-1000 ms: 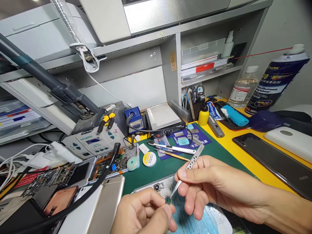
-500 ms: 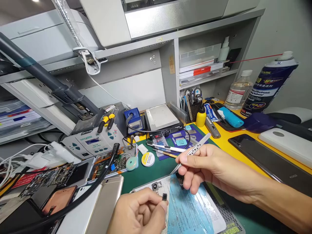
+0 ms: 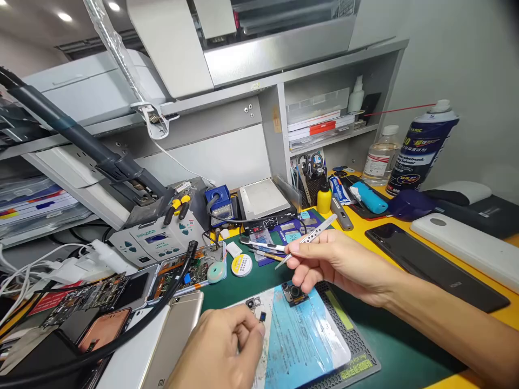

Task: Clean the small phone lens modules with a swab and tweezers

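A green work mat (image 3: 251, 283) covers the middle of the yellow-topped desk (image 3: 399, 229), and near the desk's front edge a grey ribbed pad (image 3: 357, 351) lies on it, carrying an opened phone with a pale blue film over its back (image 3: 300, 337). A black camera module (image 3: 292, 294) sits at the phone's far end. A gold-backed phone (image 3: 174, 340) lies just beside it toward the desk's left front corner.

The right hand (image 3: 336, 262) hangs above the phone's far end, thumb and fingers pinched together on a pair of slim silver tweezers (image 3: 310, 237), whose tips (closed, as far as can be told) point left over the mat and carry nothing.

The left hand (image 3: 221, 348) rests at the front edge on the phone's near left side, thumb and forefinger clamped on a tiny dark square component (image 3: 262, 316) held just above the blue film.
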